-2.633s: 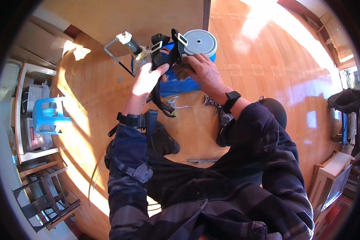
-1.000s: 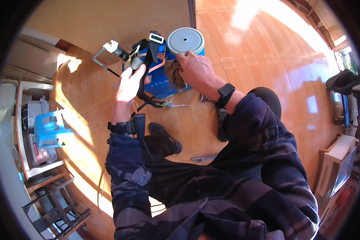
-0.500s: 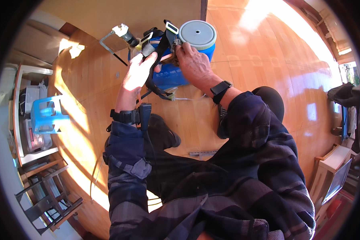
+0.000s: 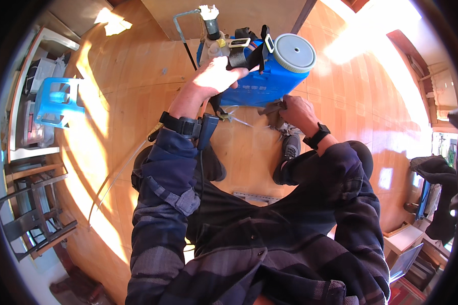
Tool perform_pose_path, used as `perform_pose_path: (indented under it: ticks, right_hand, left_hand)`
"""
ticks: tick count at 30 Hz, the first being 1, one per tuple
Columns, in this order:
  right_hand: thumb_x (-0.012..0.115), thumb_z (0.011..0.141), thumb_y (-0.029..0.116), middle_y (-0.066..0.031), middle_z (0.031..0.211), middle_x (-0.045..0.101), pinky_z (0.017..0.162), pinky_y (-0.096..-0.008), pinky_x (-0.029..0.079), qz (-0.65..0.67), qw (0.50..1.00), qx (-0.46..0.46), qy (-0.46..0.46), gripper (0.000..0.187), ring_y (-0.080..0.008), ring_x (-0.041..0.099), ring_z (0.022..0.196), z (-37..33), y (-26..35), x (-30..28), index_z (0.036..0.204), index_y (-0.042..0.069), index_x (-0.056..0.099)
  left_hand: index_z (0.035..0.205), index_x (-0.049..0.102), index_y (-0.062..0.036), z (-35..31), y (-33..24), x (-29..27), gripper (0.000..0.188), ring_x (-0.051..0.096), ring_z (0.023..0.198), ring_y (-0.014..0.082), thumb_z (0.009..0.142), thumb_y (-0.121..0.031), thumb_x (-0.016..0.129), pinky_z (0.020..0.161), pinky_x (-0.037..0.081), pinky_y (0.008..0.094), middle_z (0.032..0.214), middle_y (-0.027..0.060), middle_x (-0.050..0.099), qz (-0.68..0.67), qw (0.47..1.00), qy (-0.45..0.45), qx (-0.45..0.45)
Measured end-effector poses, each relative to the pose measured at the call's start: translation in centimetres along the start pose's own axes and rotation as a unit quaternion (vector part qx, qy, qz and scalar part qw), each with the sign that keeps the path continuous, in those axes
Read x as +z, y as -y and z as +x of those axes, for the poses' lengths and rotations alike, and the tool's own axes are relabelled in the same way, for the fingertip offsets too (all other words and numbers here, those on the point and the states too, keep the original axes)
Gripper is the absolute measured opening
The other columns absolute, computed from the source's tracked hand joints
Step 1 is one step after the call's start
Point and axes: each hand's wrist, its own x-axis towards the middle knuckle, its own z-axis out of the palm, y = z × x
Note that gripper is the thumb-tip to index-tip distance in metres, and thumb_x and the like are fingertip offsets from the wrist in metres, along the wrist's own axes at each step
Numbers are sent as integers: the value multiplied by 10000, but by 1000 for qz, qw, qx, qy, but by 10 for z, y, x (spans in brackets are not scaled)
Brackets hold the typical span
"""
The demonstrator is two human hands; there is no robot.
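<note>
A blue knapsack sprayer tank (image 4: 254, 92) stands on the floor ahead of me, with a round grey lid (image 4: 294, 52) on top. At its upper left my left hand (image 4: 216, 76) is closed round a wide black strap (image 4: 239, 57) with metal buckles. My right hand (image 4: 299, 114) is down by the tank's lower right side, pinching a crumpled grey-brown rag (image 4: 275, 115) that hangs above the floor. Beside the tank, on the left, rises a black cylinder (image 4: 211, 28) with a whitish top, near a bent metal rod (image 4: 180, 28).
A blue plastic stool (image 4: 58, 101) stands at the left by a white shelf unit (image 4: 15, 117). Below it are dark folding frames (image 4: 33, 213). A brown panel (image 4: 229, 18) rises behind the sprayer. A metal strip (image 4: 254, 198) lies between my feet, and a thin hose (image 4: 112, 185) curves on the left.
My right hand has moved with the rag from beside the lid down to the tank's lower right. The left hand stays on the strap. The sprayer appears farther right in view.
</note>
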Motion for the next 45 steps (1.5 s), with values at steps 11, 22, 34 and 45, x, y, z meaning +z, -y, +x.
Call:
perform_pose_path:
  ticks: [11, 22, 34, 45]
  right_hand:
    - [788, 916, 333, -226, 984, 755, 821, -492, 576, 254, 926, 11, -277, 380, -430, 731, 947, 24, 50, 45, 1106, 24, 676]
    - [739, 916, 290, -226, 904, 760, 766, -443, 607, 530, 788, 235, -207, 374, -333, 769, 817, 41, 5, 101, 1010, -63, 658]
    - [575, 1044, 260, -135, 877, 748, 446, -303, 477, 708, 697, 116, -7, 322, -218, 692, 610, 71, 88, 87, 1060, -27, 720]
    - [428, 1095, 219, -106, 1092, 730, 613, -392, 572, 823, 525, 184, -118, 295, -269, 732, 860, 65, 35, 95, 1291, 111, 621]
  left_hand:
    - [996, 780, -26, 0, 1, 2, 389, 761, 952, 377, 855, -386, 817, 869, 600, 439, 988, 215, 778, 241, 944, -213, 76]
    - [1133, 771, -48, -1, 4, -16, 432, 761, 1025, 303, 893, -405, 816, 900, 587, 403, 1071, 156, 804, 144, 983, -110, -10]
    - [1126, 765, 17, -5, 6, -10, 394, 692, 822, 214, 893, -296, 816, 792, 556, 389, 878, 151, 758, 123, 980, -149, 47]
    - [1067, 761, 56, -1, 22, -9, 357, 702, 769, 217, 906, -257, 819, 765, 561, 390, 825, 169, 751, 110, 978, -152, 95]
